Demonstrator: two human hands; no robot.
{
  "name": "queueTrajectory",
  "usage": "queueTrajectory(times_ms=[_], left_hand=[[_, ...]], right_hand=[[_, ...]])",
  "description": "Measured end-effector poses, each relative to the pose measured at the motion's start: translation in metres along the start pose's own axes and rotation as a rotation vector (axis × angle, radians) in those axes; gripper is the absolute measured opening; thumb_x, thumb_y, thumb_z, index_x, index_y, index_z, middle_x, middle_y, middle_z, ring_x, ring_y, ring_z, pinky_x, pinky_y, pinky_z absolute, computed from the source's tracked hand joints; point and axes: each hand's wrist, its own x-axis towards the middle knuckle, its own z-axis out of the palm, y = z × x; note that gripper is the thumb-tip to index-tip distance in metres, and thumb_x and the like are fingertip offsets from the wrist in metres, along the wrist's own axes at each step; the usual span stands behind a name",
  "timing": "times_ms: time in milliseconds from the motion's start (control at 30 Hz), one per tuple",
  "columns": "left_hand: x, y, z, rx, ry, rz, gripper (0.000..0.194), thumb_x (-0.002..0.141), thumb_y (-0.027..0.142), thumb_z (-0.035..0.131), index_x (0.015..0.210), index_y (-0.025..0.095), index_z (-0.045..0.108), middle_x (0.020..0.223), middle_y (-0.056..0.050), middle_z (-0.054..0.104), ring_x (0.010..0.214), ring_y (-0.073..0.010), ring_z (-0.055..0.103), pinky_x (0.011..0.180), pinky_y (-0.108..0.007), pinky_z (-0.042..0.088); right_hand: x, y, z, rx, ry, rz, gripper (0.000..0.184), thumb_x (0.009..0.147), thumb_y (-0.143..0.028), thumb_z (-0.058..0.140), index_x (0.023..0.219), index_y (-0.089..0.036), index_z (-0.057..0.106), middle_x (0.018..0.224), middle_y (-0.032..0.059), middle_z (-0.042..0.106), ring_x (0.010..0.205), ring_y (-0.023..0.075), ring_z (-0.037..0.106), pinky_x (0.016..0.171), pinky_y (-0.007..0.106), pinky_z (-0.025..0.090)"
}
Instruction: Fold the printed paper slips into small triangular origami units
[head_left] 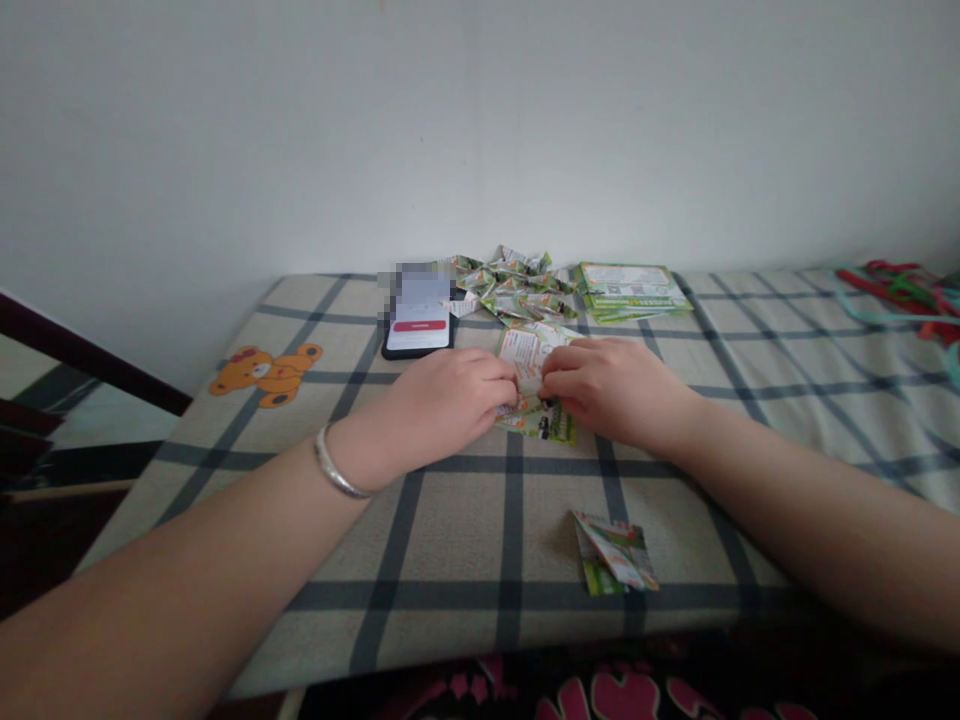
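Note:
A printed paper sheet (525,347) in green, white and orange lies on the checked tablecloth in front of me. My left hand (457,400), below a silver bracelet (337,467), has its fingers curled on the sheet's left side. From the right, my right hand (607,390) pinches the same sheet near its middle. The fingertips of both hands are close together, and the paper bends between them. Nearer to me lies a small folded paper piece (616,553) with the same print. Behind the sheet sits a pile of folded papers (517,285).
A stack of flat printed sheets (634,290) stands by the wall at the back right. Left of the folded pile is a phone (420,325) with its screen lit. A cut-out bear (266,375) lies at left. Red and green items (900,300) are at far right.

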Motion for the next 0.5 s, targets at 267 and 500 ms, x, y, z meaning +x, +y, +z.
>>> queueTrajectory(times_ms=[267, 500], left_hand=[[0.0, -0.001, -0.006, -0.002, -0.041, -0.019, 0.021, 0.086, 0.012, 0.054, 0.093, 0.018, 0.073, 0.099, -0.006, 0.071, 0.099, -0.0223, 0.065, 0.09, -0.04, 0.052], [-0.002, -0.006, -0.009, -0.009, -0.012, 0.0, 0.025, 0.083, 0.008, 0.054, 0.087, 0.021, 0.074, 0.097, -0.001, 0.074, 0.092, -0.0182, 0.067, 0.084, -0.034, 0.052]], right_hand=[[-0.007, 0.012, -0.003, 0.0, -0.029, 0.066, 0.027, 0.082, -0.015, 0.055, 0.091, -0.028, 0.076, 0.094, 0.0001, 0.072, 0.073, 0.0158, 0.061, 0.056, 0.029, 0.031], [-0.013, 0.02, -0.007, -0.036, -0.026, 0.082, 0.027, 0.079, -0.015, 0.058, 0.09, -0.031, 0.078, 0.095, -0.002, 0.074, 0.074, 0.0155, 0.064, 0.055, 0.028, 0.031]])
